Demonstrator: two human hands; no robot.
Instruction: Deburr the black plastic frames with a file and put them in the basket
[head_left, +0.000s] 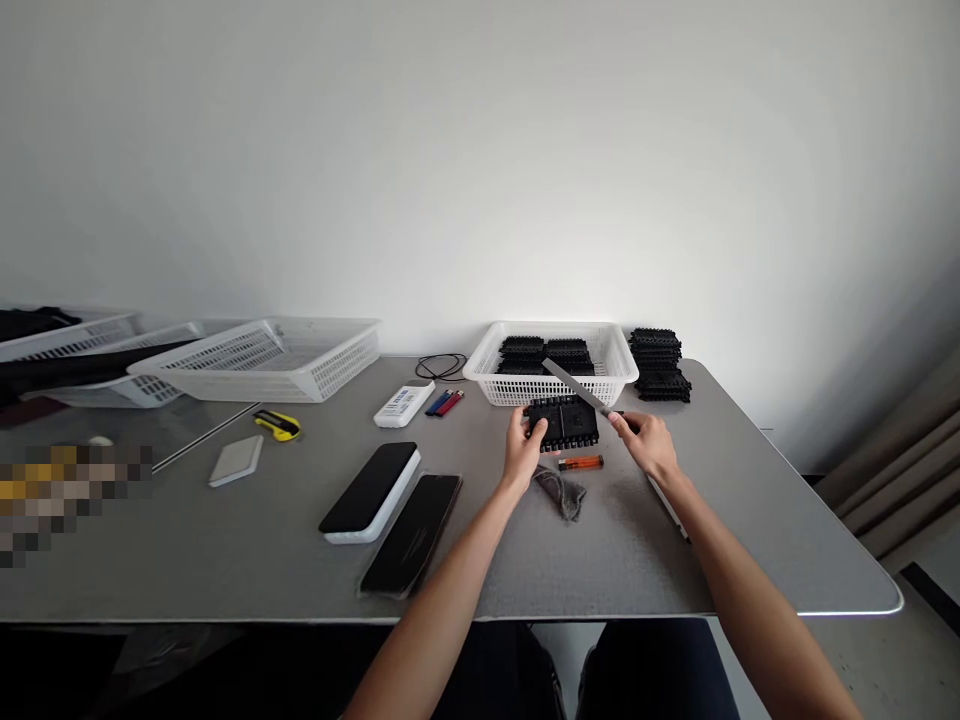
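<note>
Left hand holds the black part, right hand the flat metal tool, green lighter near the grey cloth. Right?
The lighter near the grey cloth is orange, not green: see the head view. The left hand holds the black part, the right hand the flat metal tool.

- All black, this panel I've got!
- My flat tool: grey.
- Orange on this lighter!
- Grey cloth, grey desk.
- White basket, patterned with holes.
- Yellow with black, the cutter!
</note>
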